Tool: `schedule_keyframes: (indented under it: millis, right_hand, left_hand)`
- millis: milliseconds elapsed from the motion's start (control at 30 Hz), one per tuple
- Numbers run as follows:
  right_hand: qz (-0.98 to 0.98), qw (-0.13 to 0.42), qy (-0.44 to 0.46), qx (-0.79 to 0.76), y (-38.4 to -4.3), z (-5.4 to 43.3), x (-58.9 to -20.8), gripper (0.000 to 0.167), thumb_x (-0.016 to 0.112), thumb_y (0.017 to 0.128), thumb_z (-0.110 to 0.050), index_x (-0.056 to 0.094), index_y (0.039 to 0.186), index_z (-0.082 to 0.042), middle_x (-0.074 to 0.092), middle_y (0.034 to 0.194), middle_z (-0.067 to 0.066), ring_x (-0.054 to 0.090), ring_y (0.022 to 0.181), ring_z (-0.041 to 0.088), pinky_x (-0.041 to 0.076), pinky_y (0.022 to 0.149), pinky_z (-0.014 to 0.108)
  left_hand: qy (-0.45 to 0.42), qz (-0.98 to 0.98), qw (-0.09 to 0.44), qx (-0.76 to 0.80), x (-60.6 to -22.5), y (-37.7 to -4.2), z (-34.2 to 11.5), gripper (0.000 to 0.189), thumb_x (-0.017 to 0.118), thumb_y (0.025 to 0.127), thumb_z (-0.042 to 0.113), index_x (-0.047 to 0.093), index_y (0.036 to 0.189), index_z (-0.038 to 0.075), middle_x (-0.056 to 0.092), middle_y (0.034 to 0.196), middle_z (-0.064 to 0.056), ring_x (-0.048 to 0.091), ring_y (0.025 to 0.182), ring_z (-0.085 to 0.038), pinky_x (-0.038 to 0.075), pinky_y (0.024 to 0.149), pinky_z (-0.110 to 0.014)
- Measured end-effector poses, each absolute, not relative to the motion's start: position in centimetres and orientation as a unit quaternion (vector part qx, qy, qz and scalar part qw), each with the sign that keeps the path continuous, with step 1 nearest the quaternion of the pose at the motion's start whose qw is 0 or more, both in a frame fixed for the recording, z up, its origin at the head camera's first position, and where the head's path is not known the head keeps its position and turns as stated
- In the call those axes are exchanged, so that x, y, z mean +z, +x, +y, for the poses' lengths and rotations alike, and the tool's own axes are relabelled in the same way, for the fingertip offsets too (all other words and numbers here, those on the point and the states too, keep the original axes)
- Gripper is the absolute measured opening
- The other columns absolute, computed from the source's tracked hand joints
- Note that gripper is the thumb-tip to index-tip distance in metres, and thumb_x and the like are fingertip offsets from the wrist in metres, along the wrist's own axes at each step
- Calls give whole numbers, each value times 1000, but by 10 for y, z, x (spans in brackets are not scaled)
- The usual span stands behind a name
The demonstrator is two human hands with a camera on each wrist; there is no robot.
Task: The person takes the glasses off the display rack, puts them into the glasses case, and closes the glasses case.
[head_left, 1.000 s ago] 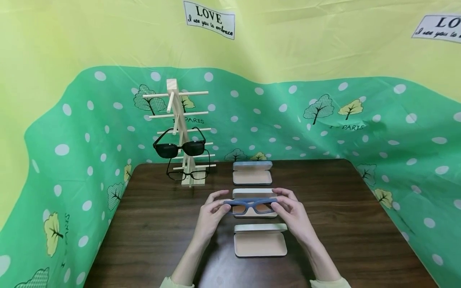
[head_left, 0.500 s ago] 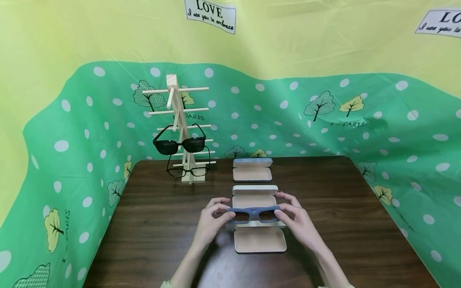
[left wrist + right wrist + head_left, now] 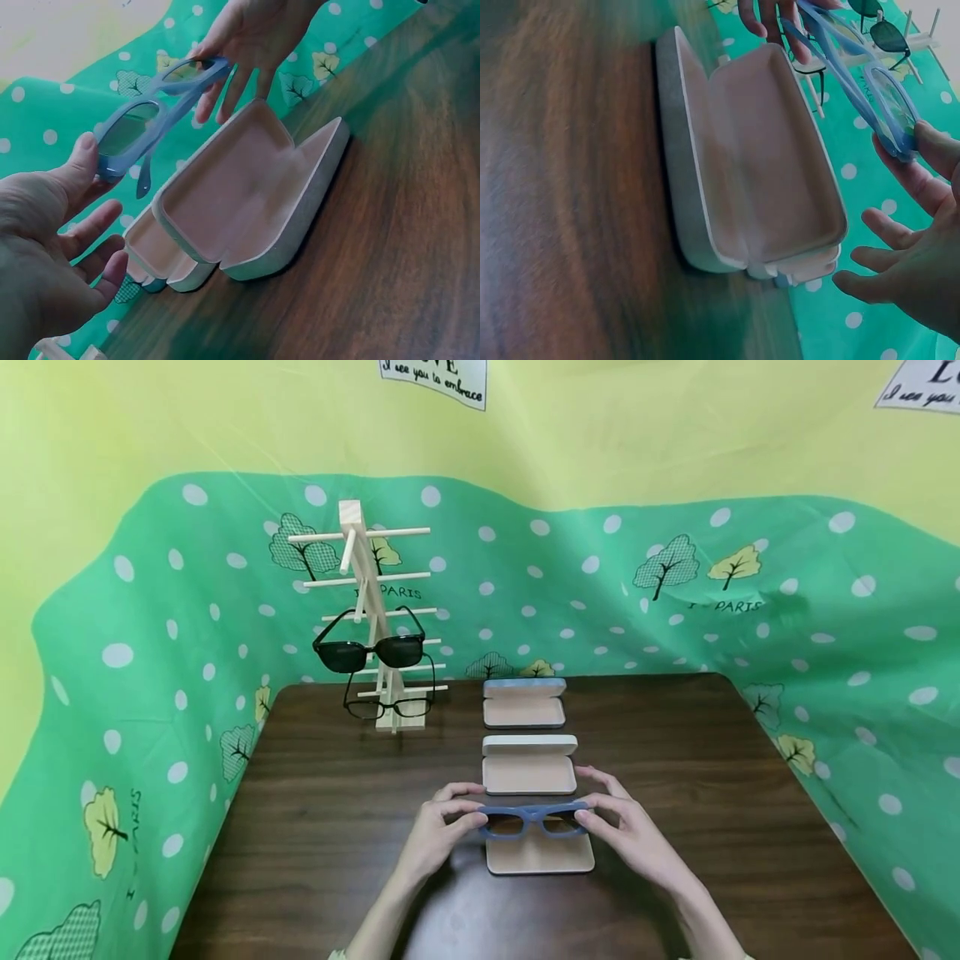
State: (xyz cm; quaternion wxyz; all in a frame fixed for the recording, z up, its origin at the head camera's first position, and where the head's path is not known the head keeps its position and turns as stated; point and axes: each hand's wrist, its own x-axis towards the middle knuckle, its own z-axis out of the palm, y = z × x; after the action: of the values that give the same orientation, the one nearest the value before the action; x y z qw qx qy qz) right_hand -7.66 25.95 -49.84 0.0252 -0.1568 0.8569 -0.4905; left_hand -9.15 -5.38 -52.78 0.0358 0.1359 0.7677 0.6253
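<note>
Blue-framed sunglasses [image 3: 533, 814] with brownish lenses are held level above the nearest open glasses case [image 3: 540, 857]. My left hand [image 3: 442, 827] pinches their left end between thumb and index finger. At the opposite end my right hand [image 3: 626, 831] pinches the frame the same way. The left wrist view shows the sunglasses [image 3: 154, 120] raised over the case [image 3: 247, 187], whose lid stands up. The case's pinkish lining [image 3: 776, 150] shows in the right wrist view. From the head, the glasses cover much of that case's lid.
Behind stand a white open case [image 3: 529, 772] and a blue-lidded open case [image 3: 523, 710]. Back left, a wooden display rack [image 3: 371, 585] carries black sunglasses [image 3: 371, 653] and thin black-framed glasses [image 3: 386, 708]. Patterned green cloth [image 3: 585, 585] surrounds the dark wooden table [image 3: 315, 860].
Both hands have brought the blue sunglasses nearer, from in front of the white middle case to above the nearest case. The head view has tilted slightly down.
</note>
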Motion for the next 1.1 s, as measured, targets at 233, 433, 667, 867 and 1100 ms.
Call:
schedule_keyframes:
  millis: [233,433,667,867,1100]
  right_hand:
    - [859,29,-166,-483,-71,266,-506,8,68,99,-16,76,101,-14,43,157,18,33,146,45,37,104,75]
    - [857,43,-169,-485,-67,271,-513,12,71,97,-16,77,105,-24,41,160,21,26,149,54,30,101,84]
    - [861,56,-161,-480,-62,275,-527,11,75,95,-20,77,104,-26,37,163,21,19,151,59,22,100,89]
    - [867,56,-155,-471,-59,276,-535,11,74,95,-19,78,104,-23,38,161,22,18,149,64,22,99,90]
    - [877,52,-141,-456,-59,274,-541,10,74,95,-22,78,104,-23,39,160,23,25,147,62,29,101,86]
  left_hand:
    - [142,785,60,600,-531,-86,-54,13,79,90,23,82,100,14,69,135,-5,55,132,-29,38,111,-29]
    - [127,789,79,596,-534,-82,-52,12,81,89,23,83,96,14,65,142,-6,50,139,-29,36,116,-40]
    - [130,790,72,595,-545,-79,-49,13,82,87,22,82,93,10,63,145,-9,41,148,-39,26,121,-64]
    - [123,798,79,585,-553,-77,-47,18,81,87,26,82,94,10,61,146,-11,36,150,-43,24,119,-73]
    - [113,814,84,563,-562,-79,-45,24,81,88,32,82,95,9,61,147,-10,35,152,-40,26,120,-70]
